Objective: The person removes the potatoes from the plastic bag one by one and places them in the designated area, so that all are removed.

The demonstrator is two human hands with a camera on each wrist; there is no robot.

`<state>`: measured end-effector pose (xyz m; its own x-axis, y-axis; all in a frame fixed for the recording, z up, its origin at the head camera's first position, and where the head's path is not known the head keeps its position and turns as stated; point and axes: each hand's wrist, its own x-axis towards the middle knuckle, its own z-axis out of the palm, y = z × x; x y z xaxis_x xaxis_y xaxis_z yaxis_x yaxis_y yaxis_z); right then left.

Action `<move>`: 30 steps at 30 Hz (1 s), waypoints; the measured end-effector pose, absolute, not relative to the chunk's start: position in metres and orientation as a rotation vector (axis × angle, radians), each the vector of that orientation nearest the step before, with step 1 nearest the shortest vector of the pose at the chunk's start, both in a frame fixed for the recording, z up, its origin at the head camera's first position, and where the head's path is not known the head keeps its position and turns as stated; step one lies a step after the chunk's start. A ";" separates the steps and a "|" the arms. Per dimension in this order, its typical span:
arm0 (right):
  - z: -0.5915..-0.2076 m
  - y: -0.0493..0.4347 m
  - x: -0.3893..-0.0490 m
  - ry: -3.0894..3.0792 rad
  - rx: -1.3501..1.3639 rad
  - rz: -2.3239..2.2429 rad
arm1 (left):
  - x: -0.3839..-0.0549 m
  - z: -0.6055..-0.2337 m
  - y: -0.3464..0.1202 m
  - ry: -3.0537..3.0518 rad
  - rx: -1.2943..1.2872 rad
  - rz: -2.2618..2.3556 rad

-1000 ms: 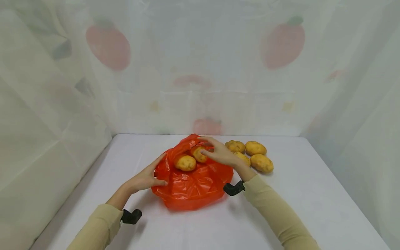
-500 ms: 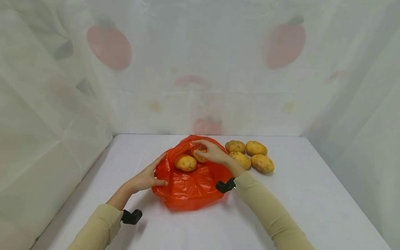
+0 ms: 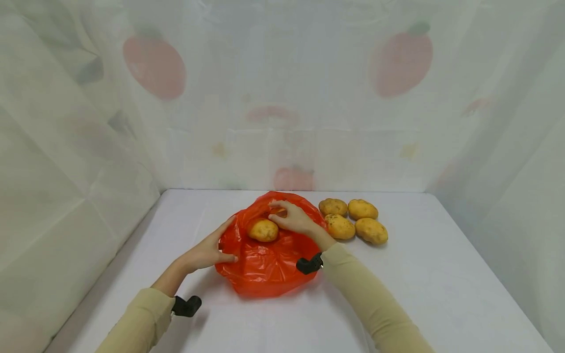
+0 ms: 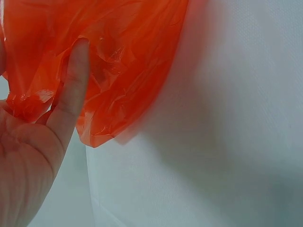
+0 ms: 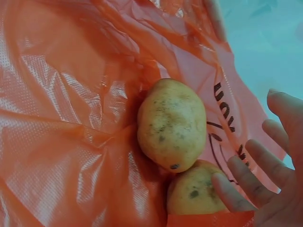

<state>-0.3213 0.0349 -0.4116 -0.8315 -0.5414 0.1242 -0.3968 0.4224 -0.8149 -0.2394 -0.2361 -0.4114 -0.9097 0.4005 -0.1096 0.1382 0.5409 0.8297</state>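
Note:
A red plastic bag lies open on the table, its mouth towards me. My left hand rests at its left edge, fingers straight and thumb stretched apart; in the left wrist view the thumb lies along the plastic. Inside the bag sits a yellow potato. My right hand is in the bag's mouth, over a second potato that it mostly hides in the head view. The right wrist view shows both, an upper potato and a lower potato, with spread fingers at the lower one.
Several loose potatoes lie in a cluster on the white table, just right of the bag. A pale curtain with faded fruit prints stands behind the table, and more hangs on both sides.
My right hand has moved left and a little down, further over the second potato, which is now mostly hidden. The left hand has stayed at the bag's edge.

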 end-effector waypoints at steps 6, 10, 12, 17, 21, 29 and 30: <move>-0.419 0.029 -0.321 2.570 -0.762 -1.358 | -0.239 -0.412 -0.236 2.489 0.443 1.311; -0.423 0.025 -0.319 2.582 -0.757 -1.316 | -0.239 -0.412 -0.236 2.492 0.442 1.309; -0.425 0.024 -0.318 2.568 -0.757 -1.318 | -0.239 -0.412 -0.235 2.495 0.438 1.311; -0.428 0.022 -0.316 2.533 -0.768 -1.341 | -0.239 -0.412 -0.234 2.498 0.439 1.320; -0.428 0.020 -0.315 2.528 -0.822 -1.293 | -0.239 -0.413 -0.235 2.501 0.447 1.325; -0.429 0.015 -0.313 2.582 -0.925 -1.095 | -0.238 -0.413 -0.234 2.492 0.438 1.341; -0.430 0.015 -0.313 2.584 -0.937 -1.093 | -0.238 -0.412 -0.234 2.491 0.438 1.342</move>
<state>-0.3135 0.0146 -0.4299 -0.7842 -0.6162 0.0726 -0.4813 0.5303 -0.6979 -0.2378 -0.2341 -0.4122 -0.9158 0.3895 -0.0981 0.1323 0.5231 0.8419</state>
